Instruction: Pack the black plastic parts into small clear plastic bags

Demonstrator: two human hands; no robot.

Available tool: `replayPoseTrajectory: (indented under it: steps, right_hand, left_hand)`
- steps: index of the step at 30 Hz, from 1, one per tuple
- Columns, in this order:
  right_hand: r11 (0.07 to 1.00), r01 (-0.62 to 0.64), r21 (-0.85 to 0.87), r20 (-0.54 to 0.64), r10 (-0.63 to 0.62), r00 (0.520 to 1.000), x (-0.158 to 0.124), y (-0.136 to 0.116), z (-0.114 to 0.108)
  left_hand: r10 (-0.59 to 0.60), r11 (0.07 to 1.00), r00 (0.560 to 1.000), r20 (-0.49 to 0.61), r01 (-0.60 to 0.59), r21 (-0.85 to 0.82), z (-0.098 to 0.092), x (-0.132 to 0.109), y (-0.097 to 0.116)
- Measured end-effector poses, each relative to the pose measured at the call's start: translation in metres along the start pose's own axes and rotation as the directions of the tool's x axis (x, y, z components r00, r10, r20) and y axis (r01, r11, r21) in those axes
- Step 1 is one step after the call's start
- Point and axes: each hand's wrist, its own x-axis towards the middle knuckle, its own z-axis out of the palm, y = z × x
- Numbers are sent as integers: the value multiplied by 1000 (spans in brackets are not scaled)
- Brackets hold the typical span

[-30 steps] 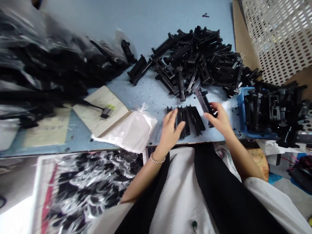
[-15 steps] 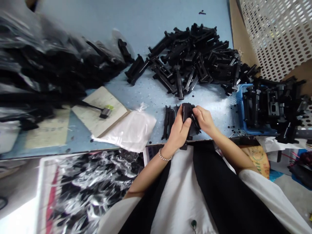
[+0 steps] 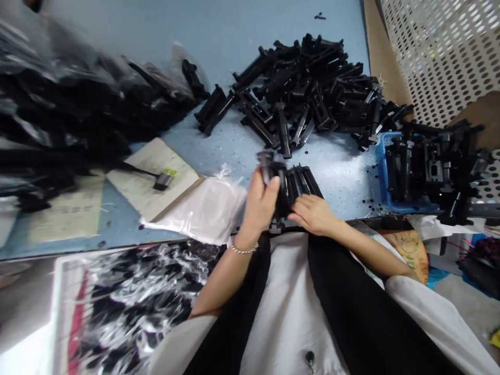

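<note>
My left hand [image 3: 261, 205] is closed round a bundle of long black plastic parts [image 3: 273, 179], lifted a little off the blue table [image 3: 234, 151] near its front edge. Just to the right, my right hand [image 3: 314, 214] rests with its fingers pressed on a row of black parts [image 3: 302, 182] lying side by side on the table. A large heap of the same black parts [image 3: 312, 88] lies behind both hands.
A blue basket [image 3: 385, 179] full of black parts stands at the right. Clear plastic bags [image 3: 203, 211] and a cardboard sheet [image 3: 152, 174] lie left of my hands. Bagged black parts [image 3: 70, 104] pile up at far left. A perforated white panel [image 3: 433, 47] stands at the back right.
My left hand has gathered black parts and shifted left with them, raising them. My right hand has let go of its part and dropped onto the row on the table.
</note>
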Motion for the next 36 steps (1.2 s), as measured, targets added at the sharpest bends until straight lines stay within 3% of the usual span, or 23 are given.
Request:
replayPoseTrajectory:
  steps: [2,3,4,5,6,7,8,10,12,15,17,20,22,24,27,32,36]
  right_hand:
    - [991,-126,-41,-136,119,983,14,30,-30]
    - [962,-263,-74,-314,228,922,20,51,-47]
    - [912,-398,-98,-482,306,821,26,76,-64]
    - [853,-514,-90,-576,377,725,29,103,-79]
    - [795,-605,-50,-635,442,634,32,129,-93]
    - [753,-658,3,-639,507,578,32,153,-104]
    - [740,-671,43,-618,547,564,31,173,-113]
    - [749,-659,72,-590,565,577,23,196,-127]
    - [773,-631,62,-597,536,597,12,190,-135]
    - [833,-550,53,-633,454,627,-1,139,-129]
    - [895,-440,80,-622,390,679,-4,91,-109]
    - [952,-292,89,-500,296,814,-2,27,-68]
    - [985,-155,75,-415,172,893,-1,-1,-48]
    - [992,-16,125,-317,55,947,-1,-16,-41]
    - [982,28,188,-313,33,949,4,-18,-50]
    - [991,-123,-56,-475,82,876,35,13,-63]
    - [989,-139,-41,-434,107,894,56,36,-58]
  left_hand:
    - [-43,988,995,-89,55,142,-21,9,-18]
    - [-87,971,989,-120,111,210,-28,13,-28]
    - [-139,949,982,-131,170,266,-33,16,-38]
    - [-190,926,974,-122,219,306,-34,18,-48]
    - [-230,910,968,-100,250,330,-31,19,-56]
    - [-247,904,966,-76,258,340,-27,18,-62]
    - [-240,908,969,-59,245,341,-20,16,-67]
    - [-172,925,983,-68,185,332,-8,11,-69]
    - [-87,939,990,-112,119,324,2,4,-62]
    - [1,977,997,-81,16,211,15,-1,-34]
    - [35,999,998,48,-33,-40,29,-1,-10]
    - [53,875,977,207,54,-481,57,7,18]
    - [-15,781,977,211,144,-608,71,12,27]
    - [-101,751,978,185,197,-630,74,15,29]
    - [-126,779,978,166,201,-594,65,10,30]
    - [-31,863,984,176,115,-491,49,-6,38]
    - [-23,880,984,176,103,-463,45,-8,39]
